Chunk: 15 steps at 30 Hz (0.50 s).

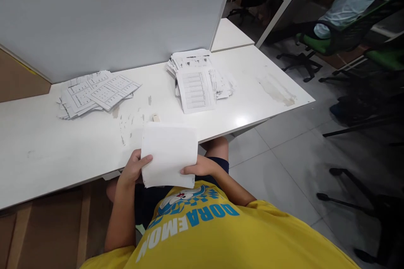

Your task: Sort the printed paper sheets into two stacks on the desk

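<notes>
Between my two hands is a stack of white paper (169, 151), its blank side facing up, held over the desk's front edge and my lap. My left hand (134, 166) grips the stack's left side, thumb on top and fingers hidden beneath. On the opposite side, my right hand (199, 166) clasps the lower right edge in the same way. Just beyond the stack lies a small cream-coloured block (155, 117), perhaps an eraser. Farther back, a pile of printed sheets (198, 88) rests near the partition, and another spread pile of printed sheets (101, 92) lies to the left.
The white desk (252, 80) has smudges and ends at a corner on the right. A grey partition (110, 12) runs along its back. A person in a light blue shirt (353, 0) sits at another desk, upper right. Office chairs (328, 46) stand on the tiled floor.
</notes>
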Each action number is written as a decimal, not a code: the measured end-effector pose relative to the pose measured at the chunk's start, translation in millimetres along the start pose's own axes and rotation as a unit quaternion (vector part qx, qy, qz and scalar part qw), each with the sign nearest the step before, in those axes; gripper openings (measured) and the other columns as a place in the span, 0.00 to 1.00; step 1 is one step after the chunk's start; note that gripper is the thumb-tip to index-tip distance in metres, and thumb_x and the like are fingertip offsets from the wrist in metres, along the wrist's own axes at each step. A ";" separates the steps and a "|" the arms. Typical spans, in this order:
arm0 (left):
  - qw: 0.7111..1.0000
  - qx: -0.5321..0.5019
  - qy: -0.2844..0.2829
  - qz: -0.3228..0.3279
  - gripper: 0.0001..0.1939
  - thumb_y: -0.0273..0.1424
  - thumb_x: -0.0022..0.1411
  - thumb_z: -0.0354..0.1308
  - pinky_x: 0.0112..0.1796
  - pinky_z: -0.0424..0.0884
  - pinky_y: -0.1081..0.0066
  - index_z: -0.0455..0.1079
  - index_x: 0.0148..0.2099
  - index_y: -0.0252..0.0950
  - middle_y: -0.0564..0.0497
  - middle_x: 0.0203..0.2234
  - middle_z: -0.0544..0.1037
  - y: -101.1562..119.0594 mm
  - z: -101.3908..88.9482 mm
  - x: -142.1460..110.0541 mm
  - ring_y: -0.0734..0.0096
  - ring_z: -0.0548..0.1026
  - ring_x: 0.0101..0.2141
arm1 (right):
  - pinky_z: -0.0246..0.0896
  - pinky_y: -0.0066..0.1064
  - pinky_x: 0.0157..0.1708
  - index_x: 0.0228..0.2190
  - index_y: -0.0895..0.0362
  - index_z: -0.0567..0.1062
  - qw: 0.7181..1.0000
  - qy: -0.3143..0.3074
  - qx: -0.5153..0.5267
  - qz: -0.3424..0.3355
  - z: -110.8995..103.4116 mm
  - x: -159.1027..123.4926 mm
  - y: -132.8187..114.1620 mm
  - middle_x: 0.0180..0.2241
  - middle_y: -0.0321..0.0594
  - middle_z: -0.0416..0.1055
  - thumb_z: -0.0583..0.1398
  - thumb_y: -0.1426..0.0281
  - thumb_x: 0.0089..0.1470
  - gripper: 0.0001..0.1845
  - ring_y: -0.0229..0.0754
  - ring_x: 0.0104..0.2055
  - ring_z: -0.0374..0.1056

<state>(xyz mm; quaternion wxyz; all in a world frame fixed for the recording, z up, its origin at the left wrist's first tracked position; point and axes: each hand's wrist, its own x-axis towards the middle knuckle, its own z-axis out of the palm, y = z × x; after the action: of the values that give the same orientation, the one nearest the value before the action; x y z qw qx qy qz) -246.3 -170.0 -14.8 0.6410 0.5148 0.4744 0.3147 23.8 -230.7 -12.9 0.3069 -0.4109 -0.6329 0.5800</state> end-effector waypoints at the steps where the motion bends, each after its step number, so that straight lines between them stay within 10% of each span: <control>1: 1.000 0.012 0.015 0.004 0.25 0.49 0.43 0.70 0.32 0.77 0.58 0.79 0.35 0.32 0.42 0.26 0.81 -1.0 0.4 0.8 0.47 0.80 0.34 | 0.71 0.42 0.42 0.45 0.56 0.78 1.000 0.011 0.001 0.004 0.4 1.6 -0.6 0.43 0.44 0.77 0.66 0.60 0.47 0.22 0.52 0.44 0.72; 5: 0.980 0.007 0.162 0.117 0.30 0.53 0.45 0.68 0.37 0.79 0.57 0.77 0.40 0.32 0.42 0.33 0.82 3.5 -5.1 14.2 0.48 0.80 0.40 | 0.69 0.38 0.40 0.37 0.56 0.80 0.995 0.087 0.018 -0.056 -3.1 11.0 -3.1 0.35 0.40 0.78 0.61 0.56 0.54 0.18 0.47 0.38 0.72; 10: 0.865 0.034 0.358 0.351 0.30 0.46 0.71 0.44 0.56 0.69 0.65 0.55 0.65 0.30 0.41 0.58 0.71 37.2 -56.4 87.3 0.64 0.70 0.57 | 0.67 0.35 0.34 0.43 0.55 0.79 0.942 0.320 0.027 -0.100 -48.4 32.4 5.8 0.24 0.36 0.72 0.53 0.56 0.61 0.21 0.40 0.26 0.66; 15: 0.900 0.095 0.350 0.243 0.24 0.25 0.73 0.18 0.57 0.66 0.67 0.33 0.68 0.28 0.35 0.66 0.55 61.2 -124.7 183.1 0.68 0.60 0.64 | 0.61 0.45 0.54 0.43 0.56 0.78 0.825 0.541 -0.128 -0.102 -110.4 54.9 35.8 0.42 0.47 0.76 0.55 0.62 0.56 0.18 0.47 0.48 0.69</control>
<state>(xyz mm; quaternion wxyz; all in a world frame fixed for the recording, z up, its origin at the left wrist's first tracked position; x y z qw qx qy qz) -293.0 55.0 -10.7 0.2853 0.5287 0.5563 0.5741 99.2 -129.8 -37.7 0.6021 -0.6273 -0.4725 0.1438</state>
